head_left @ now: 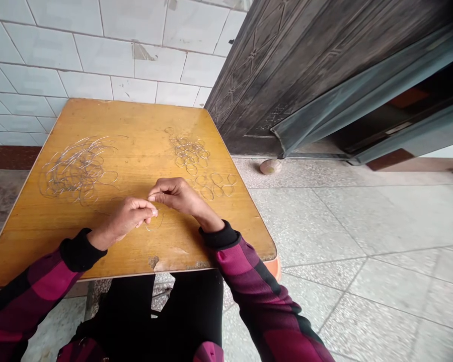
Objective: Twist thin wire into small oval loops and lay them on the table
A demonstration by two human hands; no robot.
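Observation:
Between my two hands is a thin wire (149,229), curved into a loop whose lower part hangs below my fingers. My left hand (134,216) pinches it between thumb and forefinger. Close beside it and slightly higher, my right hand (173,195) pinches the wire too; its fingertips hide part of the loop. To the left on the table lies a tangled heap of curved wire pieces (77,173). At the right is a pile of wire rings (191,151), with several separate wire rings (207,191) laid in front of it.
The wooden table (181,246) has a chipped front edge and stands against a white tiled wall (98,55). A dark carved door (256,75) with a grey-green curtain (324,110) is to the right. A roundish stone-like object (271,166) lies on the floor.

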